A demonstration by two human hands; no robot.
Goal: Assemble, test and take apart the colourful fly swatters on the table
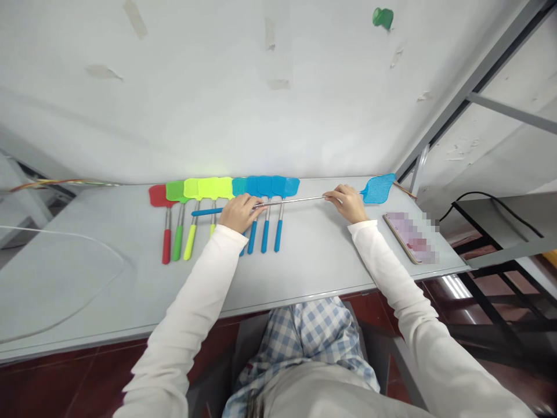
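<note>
Several swatters [224,187] in a row, one blue swatter [300,200] held out of it.
Left to right, red, green, yellow and blue lie on the surface [304,273], seemingly arranged already; my left hand [237,213] partly hides them, so I can't count surely. That hand grips the blue swatter's long shaft beside its handle; my right hand [348,203] pinches it near the mesh head. This one, I judge, isn't placed yet.

Part of the held swatter [378,188] is covered by the left hand [238,213]; behind that hand and its sleeve [198,284], some handles [213,229] in the swatter row [265,186] are hidden (how many cannot be told). The phone screen [408,238] is pixelated; the white cable [52,231] is cut by the left edge.
</note>
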